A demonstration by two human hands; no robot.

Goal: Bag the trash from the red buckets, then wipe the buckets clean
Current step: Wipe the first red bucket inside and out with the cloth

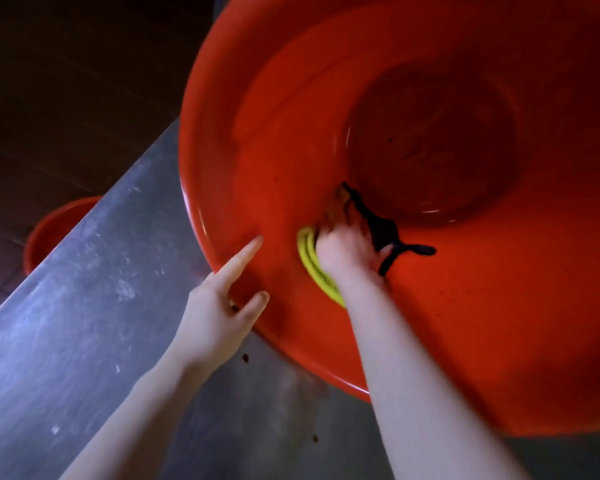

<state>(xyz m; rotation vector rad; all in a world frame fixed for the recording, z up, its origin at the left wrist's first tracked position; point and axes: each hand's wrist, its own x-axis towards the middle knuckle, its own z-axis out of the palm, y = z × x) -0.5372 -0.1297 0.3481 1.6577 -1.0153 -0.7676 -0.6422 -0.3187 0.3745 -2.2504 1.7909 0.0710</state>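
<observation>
Well, at the far left a second bucket [59, 230] sat low on the dark floor [66, 81], half hidden behind the edge of the steel counter [84, 306]. Near the middle, the left hand [219, 313] gripped the near rim of the big bucket [465, 306]. Its forefinger lay straight along the inner wall, its thumb was bent over the lip, and the other fingers were hidden beneath. A few dark crumbs [245, 357] lay on the counter just below that rim.

The big bucket rested on the counter and was tipped with its mouth toward the person. Just right of the left hand, a yellow cloth [312, 268] was pressed flat to the inner wall under the right hand [347, 251]. That hand's fingers were blurred but looked bunched down on the cloth. A black strap [385, 230] ran across the same hand. Farther right and deeper in, the bucket's bottom showed dark specks and a wet gleam.

The bucket looked like thin, smooth plastic. It was probably light, a little springy, and likely slick where it was wet. It would tend to roll or skid under a hard wipe, so the rim seemed the sensible place to hold it. The cloth was soft and would fold to the curve of the wall.
</observation>
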